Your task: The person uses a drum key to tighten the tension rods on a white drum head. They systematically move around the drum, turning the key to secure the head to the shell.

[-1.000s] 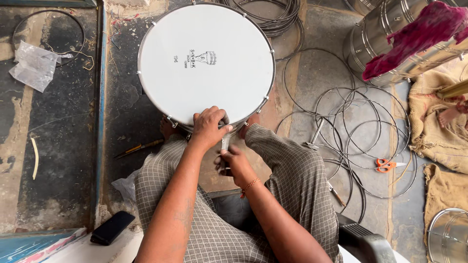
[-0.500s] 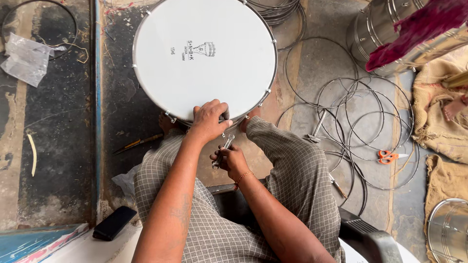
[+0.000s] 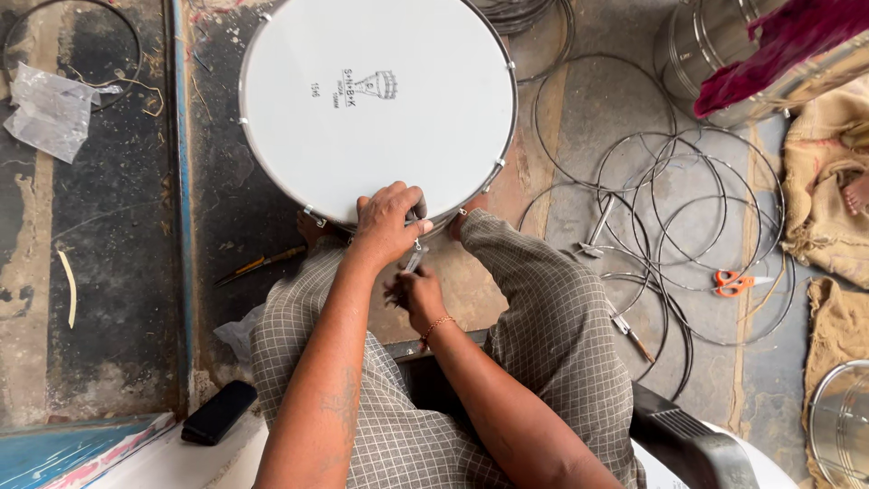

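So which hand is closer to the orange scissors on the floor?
Right. The right hand is between the knees, on the scissors' side. The left hand rests on the drum's near rim, further away.

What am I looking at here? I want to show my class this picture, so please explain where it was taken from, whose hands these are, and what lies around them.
The camera sits on a seated person's head and looks down at their own arms and knees. The left hand rests on the near rim of a big white drum standing on the floor. The right hand holds a small metal tool just under that rim. Around them lie thin wire hoops, orange scissors, a screwdriver, a crumpled plastic bag and a black case.
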